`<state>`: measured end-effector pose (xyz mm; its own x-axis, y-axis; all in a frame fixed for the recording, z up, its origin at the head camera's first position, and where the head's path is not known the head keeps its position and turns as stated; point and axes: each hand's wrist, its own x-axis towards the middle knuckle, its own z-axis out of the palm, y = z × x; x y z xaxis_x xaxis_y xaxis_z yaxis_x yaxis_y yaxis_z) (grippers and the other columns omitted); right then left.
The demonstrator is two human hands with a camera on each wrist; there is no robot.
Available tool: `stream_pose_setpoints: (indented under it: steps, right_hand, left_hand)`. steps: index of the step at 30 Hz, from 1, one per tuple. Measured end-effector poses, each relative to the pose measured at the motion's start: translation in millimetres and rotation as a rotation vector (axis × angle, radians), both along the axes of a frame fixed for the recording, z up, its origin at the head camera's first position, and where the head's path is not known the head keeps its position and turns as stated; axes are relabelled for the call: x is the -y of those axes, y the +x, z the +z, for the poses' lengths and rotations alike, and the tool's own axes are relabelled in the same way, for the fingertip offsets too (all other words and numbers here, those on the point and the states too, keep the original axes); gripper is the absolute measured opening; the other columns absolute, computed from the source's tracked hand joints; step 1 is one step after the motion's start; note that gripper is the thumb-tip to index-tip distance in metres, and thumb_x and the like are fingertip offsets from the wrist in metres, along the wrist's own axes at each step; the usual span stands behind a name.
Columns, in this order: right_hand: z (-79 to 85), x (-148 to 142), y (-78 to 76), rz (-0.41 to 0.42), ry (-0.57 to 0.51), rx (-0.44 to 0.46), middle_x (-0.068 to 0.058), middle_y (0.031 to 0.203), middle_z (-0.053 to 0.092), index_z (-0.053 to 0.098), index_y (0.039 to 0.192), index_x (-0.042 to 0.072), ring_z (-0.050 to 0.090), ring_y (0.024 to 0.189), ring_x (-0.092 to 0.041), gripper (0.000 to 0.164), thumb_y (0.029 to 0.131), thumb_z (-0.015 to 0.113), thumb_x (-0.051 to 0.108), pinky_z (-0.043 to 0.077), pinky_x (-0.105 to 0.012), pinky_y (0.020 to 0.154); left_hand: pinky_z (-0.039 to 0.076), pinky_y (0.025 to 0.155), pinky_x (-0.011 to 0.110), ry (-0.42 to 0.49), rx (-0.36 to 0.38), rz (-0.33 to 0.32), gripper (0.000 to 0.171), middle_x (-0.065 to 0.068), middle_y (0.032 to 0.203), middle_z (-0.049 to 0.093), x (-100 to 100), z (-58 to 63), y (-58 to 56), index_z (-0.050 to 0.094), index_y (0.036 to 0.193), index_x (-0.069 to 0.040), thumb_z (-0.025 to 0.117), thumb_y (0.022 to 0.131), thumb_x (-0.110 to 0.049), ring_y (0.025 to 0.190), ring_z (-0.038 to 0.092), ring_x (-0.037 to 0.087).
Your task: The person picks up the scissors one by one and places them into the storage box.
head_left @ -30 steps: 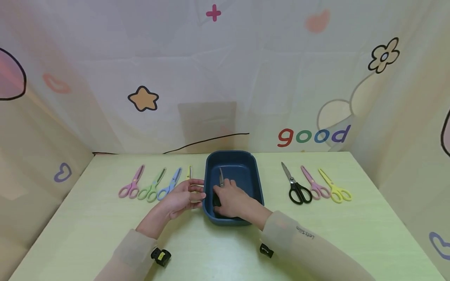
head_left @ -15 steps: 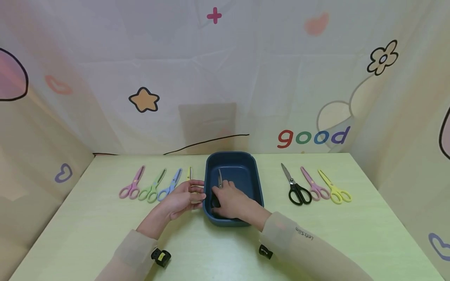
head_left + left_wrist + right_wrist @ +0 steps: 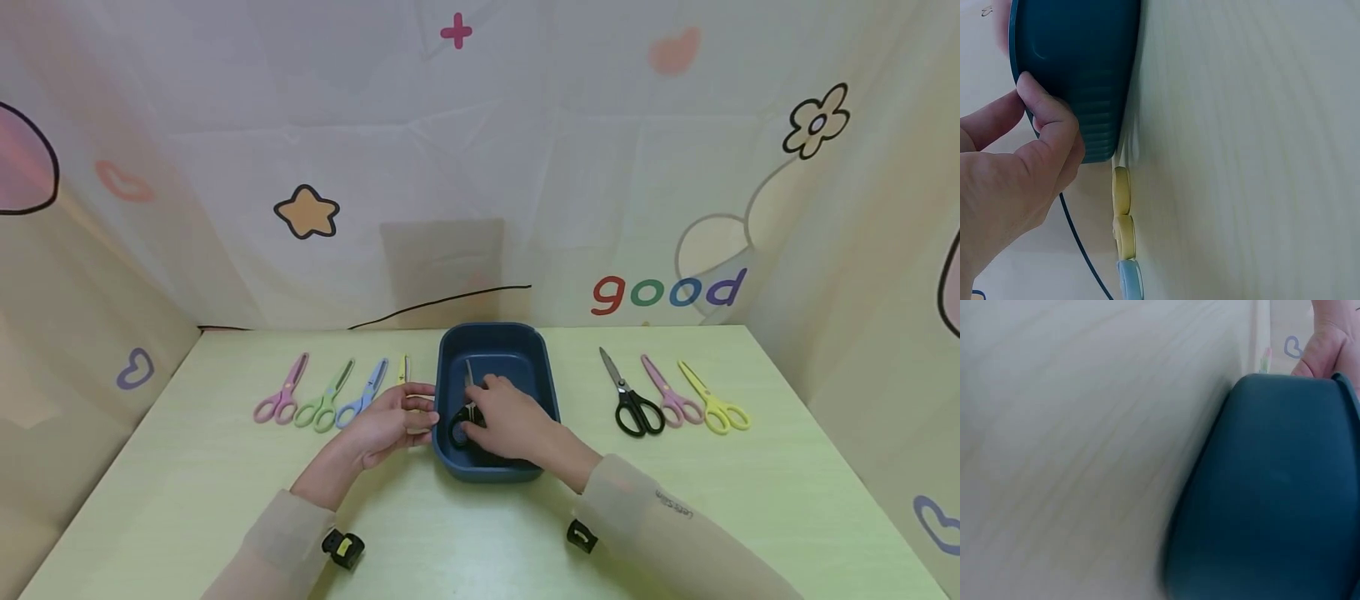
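Inside the dark blue bin (image 3: 496,477), black-handled scissors (image 3: 459,429) lie along the left side with their blades pointing away. My right hand (image 3: 517,421) reaches over them, its fingers and thumb near the handles; one loop is uncovered and the palm hides part of the rest. At the bin's left wall is my left hand (image 3: 390,425), fingertips touching it from outside. The left wrist view shows fingers of the left hand (image 3: 1022,169) at the rim. In the right wrist view the bin's outer wall (image 3: 1266,487) hides the right hand.
Left of the bin lie pink (image 3: 282,401), green (image 3: 324,405), blue (image 3: 362,403) and yellow scissors (image 3: 403,368), the last partly covered by my left hand. On the right are black-handled (image 3: 633,404), pink (image 3: 675,402) and yellow scissors (image 3: 716,404). A printed curtain (image 3: 337,150) closes the back.
My right hand has shifted right and partly uncovered the handles of the scissors in the bin. The scissors stay in about the same spot. My left hand stays at the bin wall.
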<state>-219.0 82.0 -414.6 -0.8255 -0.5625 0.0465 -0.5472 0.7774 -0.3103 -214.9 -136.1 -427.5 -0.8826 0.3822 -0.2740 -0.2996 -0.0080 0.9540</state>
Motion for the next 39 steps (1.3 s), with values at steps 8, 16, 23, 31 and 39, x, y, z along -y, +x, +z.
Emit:
stream_pose_setpoints:
  steps: [8, 16, 23, 31, 39]
  right_hand:
    - [5.2, -22, -2.4, 0.009, -0.193, -0.130, -0.009, 0.099, 0.066, 0.073, 0.106, 0.007, 0.061, 0.086, -0.021, 0.015, 0.096, 0.072, 0.019, 0.055, -0.037, 0.076]
    - [3.5, -49, -5.5, -0.012, -0.381, -0.242, -0.009, 0.098, 0.066, 0.073, 0.099, 0.006, 0.066, 0.091, -0.028, 0.005, 0.094, 0.072, 0.009, 0.056, -0.041, 0.082]
    - [4.9, -76, -10.7, -0.080, -0.445, -0.289, -0.008, 0.096, 0.065, 0.072, 0.098, 0.003, 0.065, 0.087, -0.030, 0.006, 0.093, 0.070, 0.004, 0.055, -0.040, 0.074]
    - [-1.8, -107, -8.4, -0.176, -0.373, -0.246, -0.014, 0.100, 0.065, 0.070, 0.104, 0.002, 0.062, 0.090, -0.035, 0.012, 0.093, 0.067, 0.005, 0.052, -0.047, 0.080]
    - [-14.7, -131, -3.8, -0.201, -0.268, -0.186, -0.018, 0.106, 0.061, 0.067, 0.111, 0.000, 0.056, 0.094, -0.034, 0.020, 0.093, 0.069, 0.008, 0.050, -0.049, 0.084]
  left_hand:
    - [0.055, 0.075, 0.029, -0.004, 0.003, 0.013, 0.048, 0.015, 0.112, 0.052, 1, 0.2, -0.4, 0.035, 0.144, 0.008, 0.055, 0.101, 0.006, 0.085, 0.059, 0.018]
    - [0.055, 0.074, 0.029, -0.012, 0.010, 0.024, 0.047, 0.012, 0.109, 0.052, 0, 0.8, 0.5, 0.036, 0.143, 0.007, 0.056, 0.100, 0.007, 0.084, 0.058, 0.018]
    - [0.055, 0.074, 0.029, -0.007, 0.004, 0.023, 0.048, 0.014, 0.112, 0.052, -1, 2.5, 0.2, 0.036, 0.144, 0.007, 0.055, 0.100, 0.007, 0.084, 0.058, 0.018]
    - [0.055, 0.074, 0.029, -0.014, 0.008, 0.024, 0.049, 0.016, 0.114, 0.051, -1, 2.5, 1.0, 0.035, 0.145, 0.008, 0.056, 0.100, 0.006, 0.084, 0.058, 0.019]
    - [0.055, 0.074, 0.030, -0.019, 0.008, 0.027, 0.049, 0.016, 0.113, 0.052, 0, 2.4, 1.4, 0.035, 0.145, 0.008, 0.056, 0.100, 0.006, 0.084, 0.058, 0.018]
